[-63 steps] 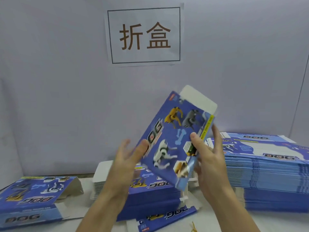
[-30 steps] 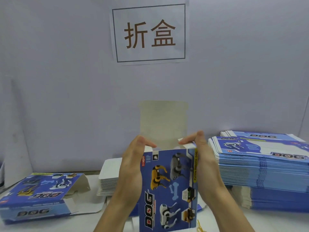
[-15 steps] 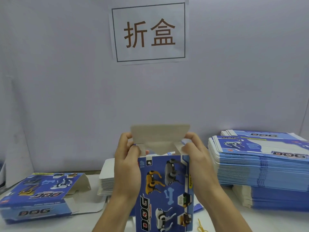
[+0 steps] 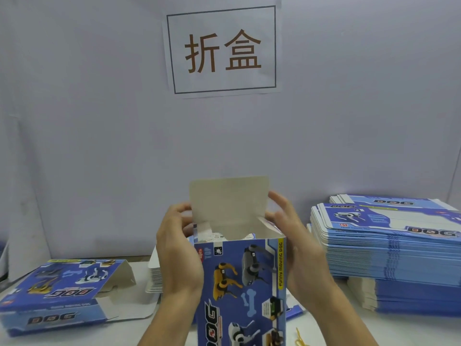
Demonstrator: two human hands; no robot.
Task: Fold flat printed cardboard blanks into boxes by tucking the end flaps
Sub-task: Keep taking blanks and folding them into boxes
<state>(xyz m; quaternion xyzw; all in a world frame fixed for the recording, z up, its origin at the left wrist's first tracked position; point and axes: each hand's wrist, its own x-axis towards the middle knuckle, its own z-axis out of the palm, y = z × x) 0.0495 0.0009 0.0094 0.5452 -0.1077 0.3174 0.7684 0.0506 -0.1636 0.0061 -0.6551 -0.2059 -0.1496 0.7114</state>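
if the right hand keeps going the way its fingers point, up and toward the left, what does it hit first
Most likely the upright top flap of the box: the right hand has its fingertips right at the flap's right edge. Whether they already touch is unclear.

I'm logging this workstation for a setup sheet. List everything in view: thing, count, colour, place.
box in work: one, blue with printed dogs, upright at centre between the hands, top end open.
top flap: one, plain grey-white, standing up at the box's far edge.
stack of flat blanks: one tall stack, blue and white, on the right.
white-edged stack: one, behind the left hand, mostly hidden.
folded box: one, blue, lying on the left, end flap open.
sign: one, white with brown characters, on the wall.
table: white, under everything.
yellow band: one, bottom edge.
left hand: holds the box's left side.
right hand: holds its right side, fingers by the flap.
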